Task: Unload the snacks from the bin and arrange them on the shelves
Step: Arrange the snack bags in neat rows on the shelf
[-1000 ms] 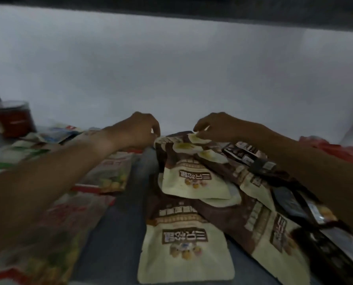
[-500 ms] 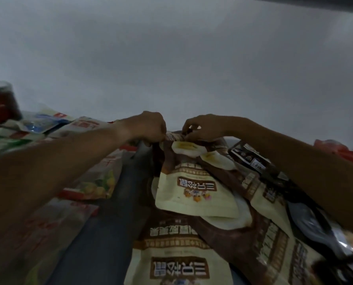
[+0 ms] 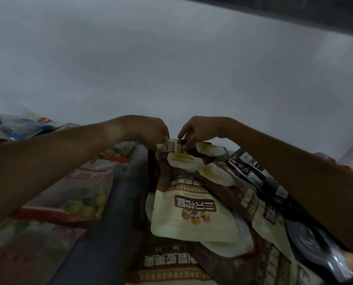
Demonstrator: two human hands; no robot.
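Observation:
A brown and cream snack pouch (image 3: 192,210) lies on top of a pile of like pouches on the dark shelf (image 3: 118,202). My left hand (image 3: 150,130) pinches the far top edge of that pouch at its left corner. My right hand (image 3: 194,130) pinches the same edge just to the right, fingers curled over it. Both forearms reach in from the near corners. More brown and cream pouches (image 3: 171,262) lie beneath and in front.
Red, white and green snack bags (image 3: 76,194) cover the shelf's left side. Black packets (image 3: 253,171) lie under my right forearm, with a red bag (image 3: 352,168) at far right. A grey back wall stands close behind; the upper shelf's dark underside crosses the top right.
My hands have drawn together along the pouch's far edge and now both pinch it. The view has moved closer and tilted up, so the red jar at far left has left the frame.

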